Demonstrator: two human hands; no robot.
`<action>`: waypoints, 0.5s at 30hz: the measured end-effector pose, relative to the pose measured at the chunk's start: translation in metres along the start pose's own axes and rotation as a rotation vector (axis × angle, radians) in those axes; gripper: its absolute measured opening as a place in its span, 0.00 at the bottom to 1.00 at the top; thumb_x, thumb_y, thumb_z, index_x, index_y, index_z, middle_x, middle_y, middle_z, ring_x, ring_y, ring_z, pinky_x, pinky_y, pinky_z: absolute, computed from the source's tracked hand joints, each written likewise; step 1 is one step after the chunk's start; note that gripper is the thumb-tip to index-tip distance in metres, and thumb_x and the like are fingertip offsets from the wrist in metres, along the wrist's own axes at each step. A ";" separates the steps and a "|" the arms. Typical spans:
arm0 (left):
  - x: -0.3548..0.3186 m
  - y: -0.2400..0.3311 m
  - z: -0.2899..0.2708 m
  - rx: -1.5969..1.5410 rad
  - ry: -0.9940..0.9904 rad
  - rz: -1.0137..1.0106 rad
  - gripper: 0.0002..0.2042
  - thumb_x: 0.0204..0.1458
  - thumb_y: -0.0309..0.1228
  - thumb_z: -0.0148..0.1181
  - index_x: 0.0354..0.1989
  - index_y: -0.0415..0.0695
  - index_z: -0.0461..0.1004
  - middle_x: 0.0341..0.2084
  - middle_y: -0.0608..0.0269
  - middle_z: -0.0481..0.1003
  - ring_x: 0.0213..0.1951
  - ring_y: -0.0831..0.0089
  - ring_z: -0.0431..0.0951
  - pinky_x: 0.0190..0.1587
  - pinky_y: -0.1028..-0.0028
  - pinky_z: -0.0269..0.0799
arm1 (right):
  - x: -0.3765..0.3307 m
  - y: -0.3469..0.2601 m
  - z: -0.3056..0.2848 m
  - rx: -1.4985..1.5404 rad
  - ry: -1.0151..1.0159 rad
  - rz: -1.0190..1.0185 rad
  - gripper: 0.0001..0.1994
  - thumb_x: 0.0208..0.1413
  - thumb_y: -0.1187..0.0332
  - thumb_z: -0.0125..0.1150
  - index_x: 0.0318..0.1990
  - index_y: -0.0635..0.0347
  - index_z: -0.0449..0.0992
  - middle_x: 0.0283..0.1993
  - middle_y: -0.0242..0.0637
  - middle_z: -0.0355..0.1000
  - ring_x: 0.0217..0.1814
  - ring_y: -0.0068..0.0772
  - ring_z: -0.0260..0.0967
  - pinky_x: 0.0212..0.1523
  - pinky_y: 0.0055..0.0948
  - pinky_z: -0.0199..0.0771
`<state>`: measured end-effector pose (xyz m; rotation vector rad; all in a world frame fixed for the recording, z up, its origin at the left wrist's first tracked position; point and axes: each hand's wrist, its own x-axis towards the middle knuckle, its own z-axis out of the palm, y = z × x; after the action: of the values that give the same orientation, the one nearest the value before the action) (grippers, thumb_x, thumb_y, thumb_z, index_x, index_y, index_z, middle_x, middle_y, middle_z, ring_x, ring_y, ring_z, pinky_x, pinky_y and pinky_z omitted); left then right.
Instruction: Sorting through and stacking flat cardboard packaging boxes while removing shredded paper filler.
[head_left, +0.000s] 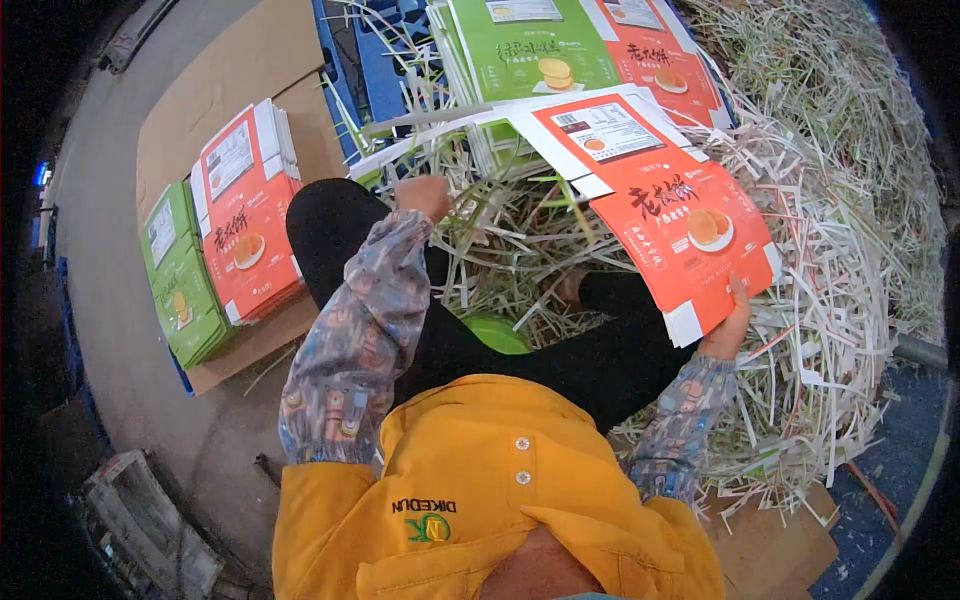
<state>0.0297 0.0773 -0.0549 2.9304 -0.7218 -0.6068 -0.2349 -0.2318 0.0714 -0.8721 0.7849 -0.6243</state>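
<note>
My right hand [729, 322] grips the lower right edge of a flat red carton blank [690, 215] with white flaps, printed with round cakes on a plate. The blank lies tilted over the heap of paper strips. My left hand [424, 197] is closed in a fist above my knee, beside loose white and green paper strips [500, 240]. Whatever it may hold is too small to make out. Just above it, a long pale strip [430, 132] stretches toward the blank's upper left corner.
Beyond the blank lie stacked green carton blanks [520, 50] and red carton blanks [665, 75]. At left, a red stack [245, 220] and a green stack [175, 270] rest on a cardboard sheet [200, 110]. A large heap of shredded strips [830, 270] spreads at right. Blue pallet slats [385, 75] show behind.
</note>
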 end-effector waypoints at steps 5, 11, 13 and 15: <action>-0.012 0.053 -0.047 -0.477 0.709 0.166 0.11 0.38 0.36 0.56 0.24 0.41 0.71 0.26 0.51 0.72 0.29 0.58 0.72 0.33 0.64 0.65 | 0.001 0.001 -0.003 -0.036 0.012 0.028 0.22 0.48 0.69 0.49 0.51 0.63 0.56 0.48 0.42 0.62 0.48 0.38 0.63 0.47 0.37 0.65; 0.018 0.105 -0.030 -1.184 -0.377 0.121 0.12 0.43 0.38 0.57 0.30 0.42 0.71 0.20 0.67 0.68 0.25 0.76 0.68 0.27 0.74 0.62 | -0.007 0.003 0.008 -0.076 -0.003 -0.081 0.23 0.48 0.69 0.50 0.52 0.62 0.55 0.50 0.42 0.61 0.48 0.39 0.63 0.47 0.38 0.65; 0.023 0.110 -0.017 -1.439 -0.547 0.070 0.11 0.45 0.36 0.56 0.31 0.42 0.71 0.22 0.70 0.69 0.25 0.79 0.67 0.27 0.78 0.62 | -0.008 0.003 0.010 0.018 -0.056 -0.055 0.23 0.48 0.70 0.50 0.52 0.62 0.55 0.50 0.42 0.61 0.48 0.39 0.63 0.48 0.39 0.65; 0.021 0.118 -0.006 -1.737 -0.497 -0.073 0.11 0.46 0.35 0.55 0.33 0.41 0.69 0.22 0.69 0.70 0.23 0.81 0.66 0.25 0.81 0.61 | -0.009 0.001 0.010 0.022 -0.039 -0.054 0.23 0.48 0.70 0.50 0.52 0.61 0.55 0.49 0.42 0.61 0.48 0.39 0.63 0.48 0.39 0.64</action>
<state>-0.0017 -0.0376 -0.0388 1.1877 0.0609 -1.1339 -0.2322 -0.2202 0.0777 -0.8848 0.7205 -0.6606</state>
